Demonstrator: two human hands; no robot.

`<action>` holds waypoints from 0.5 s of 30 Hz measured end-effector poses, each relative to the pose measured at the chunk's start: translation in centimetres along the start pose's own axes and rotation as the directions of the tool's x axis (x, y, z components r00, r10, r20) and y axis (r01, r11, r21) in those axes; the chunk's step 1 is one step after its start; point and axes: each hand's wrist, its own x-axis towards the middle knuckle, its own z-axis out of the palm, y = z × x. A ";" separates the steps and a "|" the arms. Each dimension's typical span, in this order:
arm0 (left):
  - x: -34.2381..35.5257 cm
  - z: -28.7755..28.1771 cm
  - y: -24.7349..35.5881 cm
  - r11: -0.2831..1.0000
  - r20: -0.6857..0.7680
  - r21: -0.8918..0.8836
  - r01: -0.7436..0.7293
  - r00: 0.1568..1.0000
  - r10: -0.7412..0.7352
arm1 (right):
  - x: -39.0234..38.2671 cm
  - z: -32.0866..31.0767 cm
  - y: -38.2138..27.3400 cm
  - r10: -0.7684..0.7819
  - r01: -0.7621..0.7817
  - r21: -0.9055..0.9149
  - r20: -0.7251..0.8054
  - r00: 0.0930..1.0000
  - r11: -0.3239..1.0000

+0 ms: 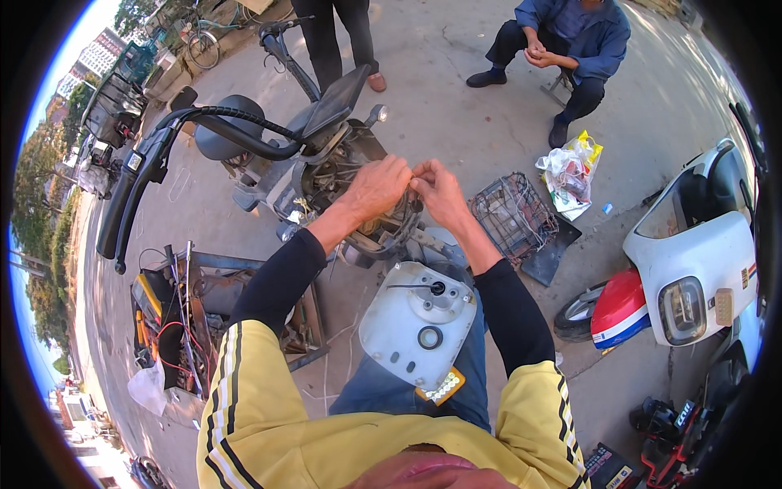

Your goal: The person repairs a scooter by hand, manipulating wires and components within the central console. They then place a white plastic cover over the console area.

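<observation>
Both my hands reach into the opened front of an electric two-wheeler (326, 187), among its exposed wiring. My left hand (379, 186) is closed, fingertips pinched near my right hand (436, 187), which is also pinched. What they hold is too small to make out. The black handlebar (212, 122) curves out to the left above them. Below my hands, a white plastic panel (391, 326) with a black ring (430, 337) rests over my legs, with a yellow LED light (441, 387) under its lower edge.
A person (582, 53) squats upper right; another stands (350, 33) behind the vehicle. A wire basket (509, 212), plastic bags (570, 171) and a white scooter (692, 236) are right. A tool-filled metal cart (187, 318) is left. Parked vehicles (118, 130) stand farther off.
</observation>
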 end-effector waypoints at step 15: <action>1.3 0.6 1.6 0.976 -0.022 -0.214 0.037 0.999 -0.043 | -0.3 -1.3 1.6 -0.097 0.099 0.023 -0.057 0.994 0.995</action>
